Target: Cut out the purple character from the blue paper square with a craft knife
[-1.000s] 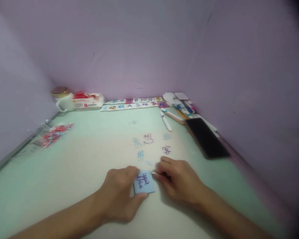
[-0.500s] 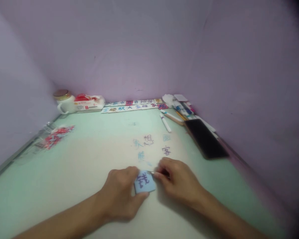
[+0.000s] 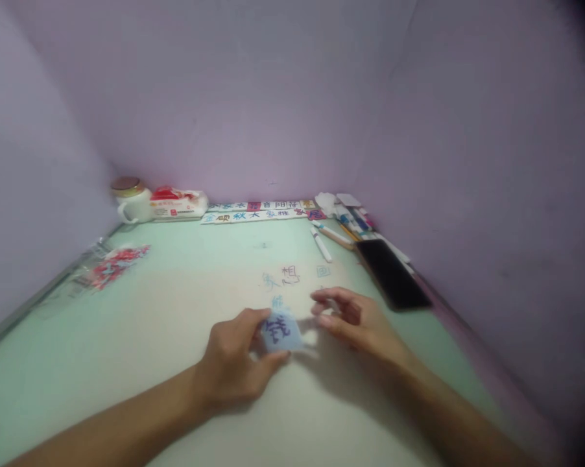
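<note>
My left hand (image 3: 241, 357) pinches a small light-blue card (image 3: 285, 334) by its left and lower edges, thumb below and fingers above. A dark purple Chinese character is written on the card's face. To the right of the card hovers my right hand (image 3: 351, 318), its fingers curved and apart, with nothing visible between them. A blurred whitish bit (image 3: 312, 340) shows by the card's right edge; I cannot make out what it is. Just beyond the card, coloured characters (image 3: 289, 275) are written on the pale tabletop (image 3: 176, 337); the right hand covers part of them.
A black phone (image 3: 392, 275) lies at the right, near white markers (image 3: 320, 244). Rows of character cards (image 3: 261, 215) line the back wall. A tissue pack (image 3: 178, 204), a lidded white mug (image 3: 137, 206) and a bag of red and blue bits (image 3: 120, 264) are at the left.
My right hand has moved away from the card's upper right corner, and its fingers have opened from a pinch. My left hand has shifted slightly up and away with the card.
</note>
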`<state>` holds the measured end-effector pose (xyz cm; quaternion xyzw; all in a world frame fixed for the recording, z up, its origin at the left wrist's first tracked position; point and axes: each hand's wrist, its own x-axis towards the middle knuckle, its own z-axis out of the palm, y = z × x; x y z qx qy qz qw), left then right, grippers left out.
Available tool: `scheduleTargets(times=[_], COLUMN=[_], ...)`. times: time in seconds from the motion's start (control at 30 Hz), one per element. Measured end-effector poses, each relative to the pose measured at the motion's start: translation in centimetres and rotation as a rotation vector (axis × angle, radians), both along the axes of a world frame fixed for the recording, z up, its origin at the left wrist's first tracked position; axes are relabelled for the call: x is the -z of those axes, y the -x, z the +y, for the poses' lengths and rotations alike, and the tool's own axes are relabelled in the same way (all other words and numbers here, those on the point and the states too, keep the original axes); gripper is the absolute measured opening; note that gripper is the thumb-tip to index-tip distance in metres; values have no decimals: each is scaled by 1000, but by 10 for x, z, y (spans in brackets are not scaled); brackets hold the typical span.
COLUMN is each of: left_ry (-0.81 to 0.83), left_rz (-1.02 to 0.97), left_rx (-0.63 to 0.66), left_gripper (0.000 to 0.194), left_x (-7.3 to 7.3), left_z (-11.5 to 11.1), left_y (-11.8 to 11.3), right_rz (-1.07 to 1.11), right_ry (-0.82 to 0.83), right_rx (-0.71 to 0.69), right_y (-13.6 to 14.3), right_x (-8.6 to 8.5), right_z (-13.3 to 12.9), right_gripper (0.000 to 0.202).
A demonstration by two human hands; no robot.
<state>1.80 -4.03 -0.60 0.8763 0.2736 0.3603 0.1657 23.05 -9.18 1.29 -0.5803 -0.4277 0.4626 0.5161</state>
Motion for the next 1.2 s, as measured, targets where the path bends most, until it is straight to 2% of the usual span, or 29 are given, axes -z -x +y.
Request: scheduleTargets(times=[0.1,0.17,0.27,0.33,0.47,0.57,0.7,0.93,1.2], left_ry=[39,137,272,291,306,312,245,-18,-205], left_rz=[-88,-112,-135,-158,-206,-240,-287,-300,-269], left_rx=[-45,-93,-171,-197,-192,-197,-195,-45,-34], left_gripper=[39,40,38,36,37,27,21,14,13], left_x=[1,1,0,-2,-4,-3,-1,1,3], left_z=[2,4,9,14,23,28,28,23,27], left_y=[0,0,-2,-3,-4,-2,0,-1,0], right_rz=[-26,10,99,115,154,196,210,171,148], right_ry=[62,93,57,27,15,39,62,38,41], right_rx=[-54,-71,-60,-65,-4,-4,-34,-18,-21], right_y=[14,26,43,52,61,59,54,60,64], right_x=[-8,-14,-19,-16,0,8,7,7,7], right_z=[1,5,14,22,34,36,29,20,17], right_gripper=[41,37,34,35,35,36,33,24,20])
